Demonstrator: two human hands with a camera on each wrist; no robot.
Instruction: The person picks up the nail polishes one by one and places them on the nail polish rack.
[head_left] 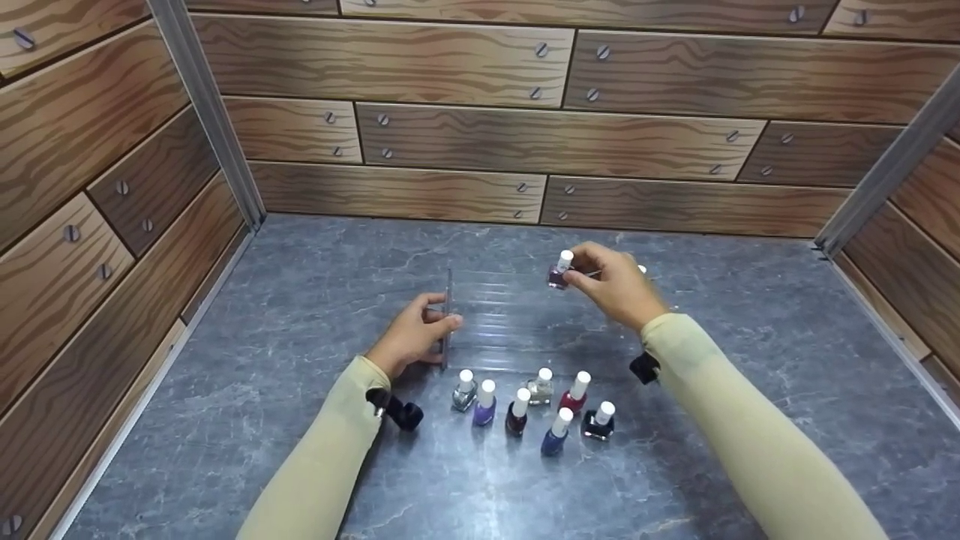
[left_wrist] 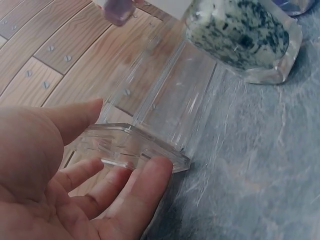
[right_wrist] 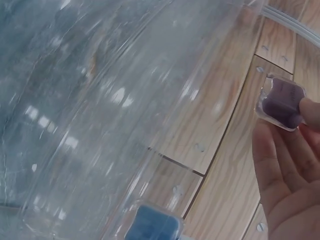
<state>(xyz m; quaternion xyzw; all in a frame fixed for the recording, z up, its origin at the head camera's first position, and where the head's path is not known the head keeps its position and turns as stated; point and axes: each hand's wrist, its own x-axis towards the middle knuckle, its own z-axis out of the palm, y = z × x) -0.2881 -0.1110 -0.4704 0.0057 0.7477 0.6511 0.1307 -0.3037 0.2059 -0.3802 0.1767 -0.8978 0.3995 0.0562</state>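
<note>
My left hand grips the left end panel of a clear plastic stepped rack, thumb on one side and fingers on the other. In the left wrist view the panel shows between thumb and fingers. My right hand pinches a dark purple nail polish bottle with a white cap, held above the rack's far right part. From below, the right wrist view shows the purple bottle at the fingertips. Another nail polish bottle, with blue polish, appears low in that view.
Several white-capped nail polish bottles stand in front of the rack, among them silver glitter, purple, dark red, blue, red and black. A white cap shows behind my right hand. Wood-patterned walls enclose the grey marbled surface.
</note>
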